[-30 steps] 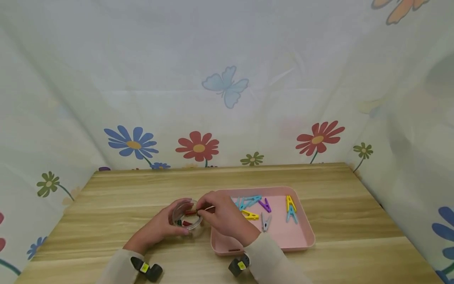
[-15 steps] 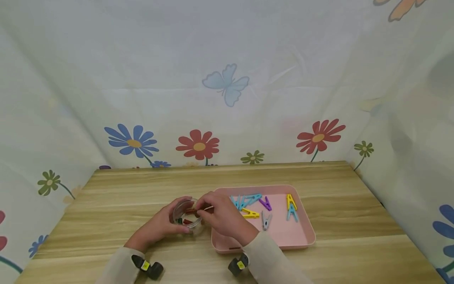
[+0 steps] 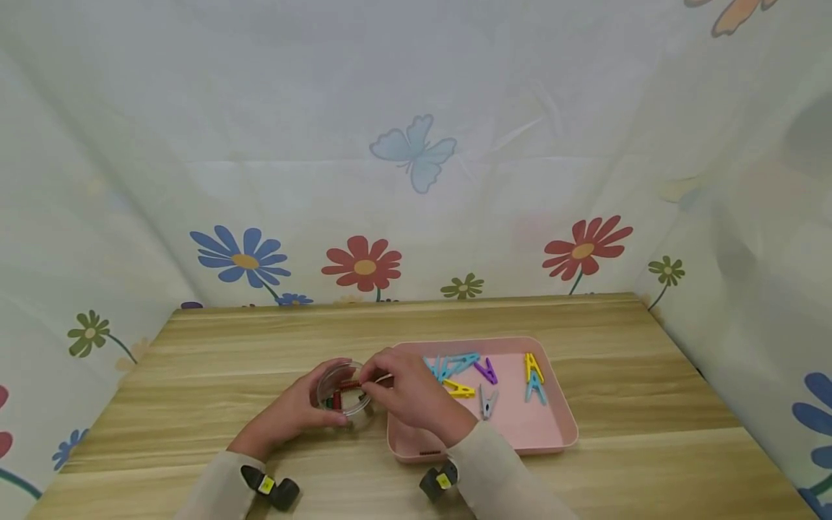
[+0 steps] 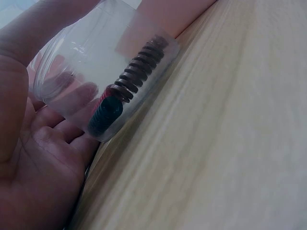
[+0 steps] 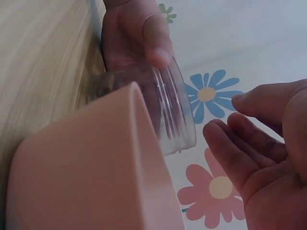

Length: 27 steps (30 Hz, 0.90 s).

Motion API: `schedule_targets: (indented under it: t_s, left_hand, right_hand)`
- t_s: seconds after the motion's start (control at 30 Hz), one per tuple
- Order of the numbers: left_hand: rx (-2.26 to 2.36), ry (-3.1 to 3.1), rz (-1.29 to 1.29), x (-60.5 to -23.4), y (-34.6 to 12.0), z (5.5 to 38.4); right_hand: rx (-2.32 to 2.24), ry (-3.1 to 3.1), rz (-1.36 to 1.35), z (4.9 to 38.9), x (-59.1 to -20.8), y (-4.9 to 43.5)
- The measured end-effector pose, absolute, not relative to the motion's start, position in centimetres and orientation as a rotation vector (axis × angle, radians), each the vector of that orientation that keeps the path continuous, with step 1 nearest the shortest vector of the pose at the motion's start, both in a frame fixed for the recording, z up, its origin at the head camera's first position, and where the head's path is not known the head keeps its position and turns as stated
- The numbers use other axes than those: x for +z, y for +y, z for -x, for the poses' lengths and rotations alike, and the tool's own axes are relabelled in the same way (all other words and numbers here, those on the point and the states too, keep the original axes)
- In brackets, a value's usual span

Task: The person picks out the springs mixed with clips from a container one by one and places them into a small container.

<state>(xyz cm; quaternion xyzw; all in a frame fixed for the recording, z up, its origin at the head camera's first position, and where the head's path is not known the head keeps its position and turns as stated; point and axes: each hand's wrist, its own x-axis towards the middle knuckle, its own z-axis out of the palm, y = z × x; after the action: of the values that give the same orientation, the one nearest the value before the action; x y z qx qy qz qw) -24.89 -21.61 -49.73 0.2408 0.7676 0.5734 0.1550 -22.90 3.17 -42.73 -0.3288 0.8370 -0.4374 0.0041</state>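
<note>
My left hand (image 3: 300,401) grips a clear plastic jar (image 3: 344,410), its fingers and thumb curled round the side. Inside the jar lie a dark brown coil spring (image 4: 139,69), a red spring (image 3: 336,400) and a green spring (image 4: 106,115). The jar's base is right at the tabletop, its mouth facing up. Beside the mouth is my right hand (image 3: 411,393), over the left side of a pink tray (image 3: 481,446). In the right wrist view its thumb and fingertips stand apart with nothing between them.
Several clothespins lie in the tray: blue ones (image 3: 535,390), yellow ones (image 3: 460,390), a purple one (image 3: 485,371) and a grey one (image 3: 487,403). A small dark ridged strip (image 3: 430,453) shows by the tray's front wall. Flowered curtains (image 3: 416,217) surround the wooden table (image 3: 260,339).
Inside the jar the red spring has turned from lying slanted to pointing toward the far side. Both hands have stayed almost in place.
</note>
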Motion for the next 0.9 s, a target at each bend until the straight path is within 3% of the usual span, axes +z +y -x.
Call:
schedule_targets:
  t_s: [0.9]
  left_hand:
    - [1.611,2.255,-0.647,-49.7,-21.7,24.8]
  right_hand:
    - [-1.133,2.635,0.97,23.2,-41.7,5.4]
